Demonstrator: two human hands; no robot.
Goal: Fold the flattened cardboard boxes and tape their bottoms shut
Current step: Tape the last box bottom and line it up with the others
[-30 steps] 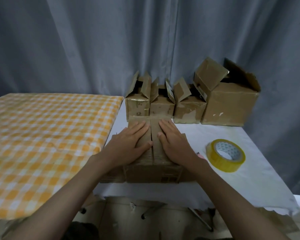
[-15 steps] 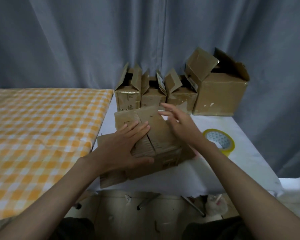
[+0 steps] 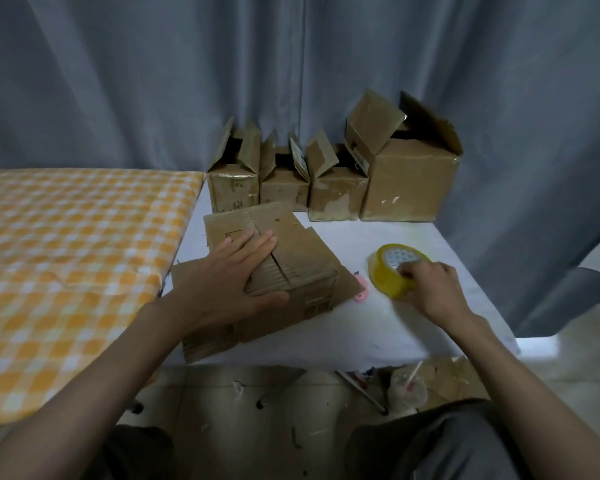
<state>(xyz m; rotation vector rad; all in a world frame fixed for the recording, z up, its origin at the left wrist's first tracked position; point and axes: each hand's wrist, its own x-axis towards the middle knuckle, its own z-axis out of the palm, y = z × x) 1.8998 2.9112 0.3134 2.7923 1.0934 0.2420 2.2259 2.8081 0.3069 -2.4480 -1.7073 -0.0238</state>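
Note:
A small cardboard box [image 3: 302, 258] lies bottom-up on the white table [image 3: 343, 327], its two bottom flaps folded closed along a centre seam. My left hand [image 3: 222, 282] presses flat on those flaps, fingers straight and thumb along the near edge. To the right stands a yellow roll of tape [image 3: 394, 268]. My right hand [image 3: 433, 289] grips the near side of the roll, fingers curled over its rim. Flattened cardboard [image 3: 201, 341] sticks out under the box at the near left.
Three small folded boxes [image 3: 284, 188] and one larger box [image 3: 409, 181] stand with top flaps open along the grey curtain. A yellow-checked surface [image 3: 66, 254] adjoins the table on the left. A small pink object [image 3: 361, 292] lies between box and tape. A cup [image 3: 407, 389] and scraps lie on the floor.
My right hand left the box flaps, moved right and took hold of the tape roll. My left hand stays pressing on the flaps; the box has turned slightly.

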